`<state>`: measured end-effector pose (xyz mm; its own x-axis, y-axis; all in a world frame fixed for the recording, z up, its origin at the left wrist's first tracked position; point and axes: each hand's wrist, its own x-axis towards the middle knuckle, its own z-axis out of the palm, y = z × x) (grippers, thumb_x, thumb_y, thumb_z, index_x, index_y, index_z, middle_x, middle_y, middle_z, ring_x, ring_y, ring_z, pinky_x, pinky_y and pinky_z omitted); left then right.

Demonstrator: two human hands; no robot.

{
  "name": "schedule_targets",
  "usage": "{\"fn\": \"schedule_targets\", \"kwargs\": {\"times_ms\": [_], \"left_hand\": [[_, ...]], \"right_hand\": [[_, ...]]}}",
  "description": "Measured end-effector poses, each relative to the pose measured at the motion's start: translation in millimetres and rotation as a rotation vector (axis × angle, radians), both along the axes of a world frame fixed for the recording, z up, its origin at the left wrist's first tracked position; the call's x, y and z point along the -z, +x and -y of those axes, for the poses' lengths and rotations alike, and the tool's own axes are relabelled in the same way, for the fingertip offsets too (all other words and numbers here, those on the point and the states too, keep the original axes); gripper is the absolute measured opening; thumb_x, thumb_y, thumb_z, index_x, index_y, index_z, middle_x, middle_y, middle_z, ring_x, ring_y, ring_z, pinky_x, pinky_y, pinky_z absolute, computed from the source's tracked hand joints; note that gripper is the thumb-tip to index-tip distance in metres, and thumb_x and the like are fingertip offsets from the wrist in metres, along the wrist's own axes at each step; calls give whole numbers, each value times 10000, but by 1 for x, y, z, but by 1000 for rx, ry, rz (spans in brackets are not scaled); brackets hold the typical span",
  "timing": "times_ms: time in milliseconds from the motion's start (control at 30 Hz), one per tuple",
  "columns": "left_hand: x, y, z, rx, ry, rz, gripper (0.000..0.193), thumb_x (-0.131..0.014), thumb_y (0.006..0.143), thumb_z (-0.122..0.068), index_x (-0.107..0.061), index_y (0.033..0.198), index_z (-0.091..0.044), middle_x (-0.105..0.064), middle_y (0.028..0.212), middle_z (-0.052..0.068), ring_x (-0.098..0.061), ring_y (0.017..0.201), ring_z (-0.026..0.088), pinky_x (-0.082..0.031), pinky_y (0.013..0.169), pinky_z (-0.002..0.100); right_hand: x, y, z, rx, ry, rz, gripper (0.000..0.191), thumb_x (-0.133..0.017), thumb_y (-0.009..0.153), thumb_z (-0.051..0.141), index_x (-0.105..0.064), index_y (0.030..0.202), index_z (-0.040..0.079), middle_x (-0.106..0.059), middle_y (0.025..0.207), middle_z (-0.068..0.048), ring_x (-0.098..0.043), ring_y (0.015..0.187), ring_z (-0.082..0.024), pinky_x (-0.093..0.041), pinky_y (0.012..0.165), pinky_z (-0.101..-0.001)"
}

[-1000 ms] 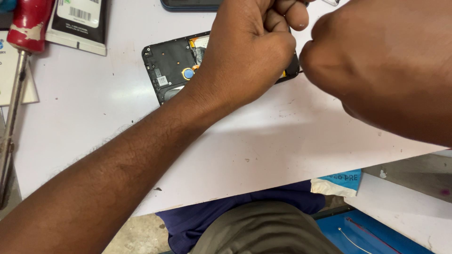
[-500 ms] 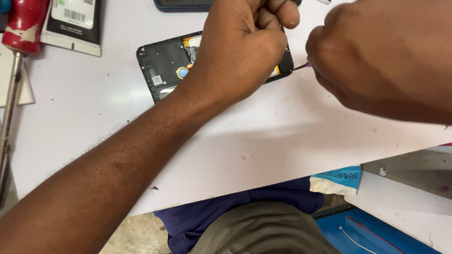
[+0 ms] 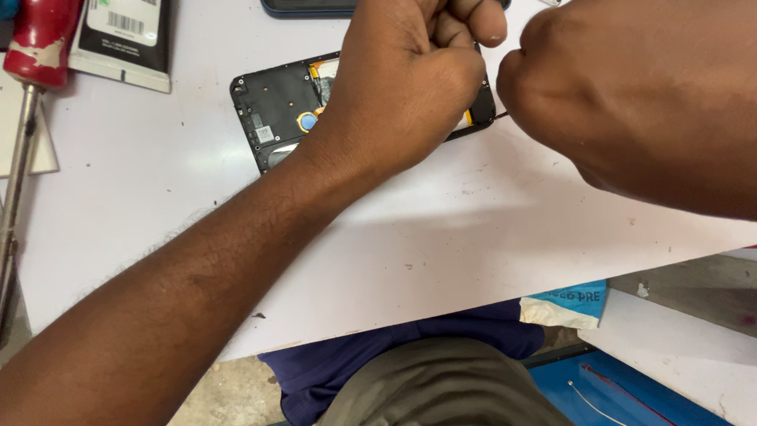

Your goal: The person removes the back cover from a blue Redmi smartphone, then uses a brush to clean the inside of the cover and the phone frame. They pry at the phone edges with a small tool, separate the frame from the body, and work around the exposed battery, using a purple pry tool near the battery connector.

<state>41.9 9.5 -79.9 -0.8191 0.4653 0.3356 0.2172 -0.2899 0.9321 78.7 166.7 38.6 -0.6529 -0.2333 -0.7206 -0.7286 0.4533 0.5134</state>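
Note:
An opened black phone (image 3: pixel 276 110) lies back-up on the white table (image 3: pixel 441 229), its inner boards and a small blue round part showing at its left end. My left hand (image 3: pixel 410 79) rests fisted over the phone's middle and right part, pressing on it. My right hand (image 3: pixel 615 95) is closed just right of the phone's right end, pinching a thin dark tool (image 3: pixel 500 116) whose tip meets the phone's edge. Most of the phone lies hidden under my left hand.
A red-handled screwdriver (image 3: pixel 35 39) lies along the left edge. Beside it is a black phone battery with a white label (image 3: pixel 122 31). Another dark phone (image 3: pixel 307 8) sits at the top edge. Below the table's front edge are my lap and a blue tray (image 3: pixel 631 394).
My right hand has slid left, closer to the phone's right end, and less of the thin tool shows. My left hand stays on the phone.

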Motion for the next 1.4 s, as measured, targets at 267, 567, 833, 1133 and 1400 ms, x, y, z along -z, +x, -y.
{"fn": "schedule_targets", "kwargs": {"times_ms": [267, 567, 833, 1133, 1400], "left_hand": [[3, 0, -2, -5, 42, 48, 259, -462, 832, 137, -618, 953, -30, -623, 854, -16, -524, 655, 28, -412, 546, 227], [0, 0, -2, 4, 12, -59, 221, -490, 852, 153, -610, 965, 6, -581, 820, 17, -491, 671, 62, -377, 562, 259], [-11, 8, 6, 144, -39, -268, 215, -603, 839, 61, -631, 1037, -17, -638, 986, 17, -618, 842, 99, -530, 719, 289], [-19, 14, 1, 104, -141, -346, 87, -758, 1001, -132, -735, 1029, -54, -638, 939, 21, -592, 831, 134, -465, 673, 314], [-23, 17, -4, 106, -212, -286, 116, -781, 999, -138, -750, 1079, -60, -624, 904, 9, -556, 763, 100, -451, 641, 299]], "right_hand": [[0, 9, 5, -129, -74, -89, 270, -649, 783, -17, -616, 1038, 64, -564, 806, -21, -586, 564, -96, -479, 523, -290], [-8, 6, -5, 30, -475, -214, 364, -678, 658, 41, -670, 1020, 73, -642, 846, -43, -656, 679, -159, -519, 575, -312], [-7, 17, -18, 448, -1357, -138, 139, -719, 906, 18, -638, 1018, 30, -691, 945, -100, -720, 914, -193, -590, 794, -323], [30, 46, -59, 670, -1723, -176, 213, -702, 1056, 234, -604, 1131, 60, -686, 1039, -54, -716, 1014, -141, -611, 933, -270], [60, 70, -60, 701, -1858, -445, 240, -736, 1159, 234, -653, 1181, 10, -712, 1027, -89, -697, 866, -124, -568, 762, -197]]}}
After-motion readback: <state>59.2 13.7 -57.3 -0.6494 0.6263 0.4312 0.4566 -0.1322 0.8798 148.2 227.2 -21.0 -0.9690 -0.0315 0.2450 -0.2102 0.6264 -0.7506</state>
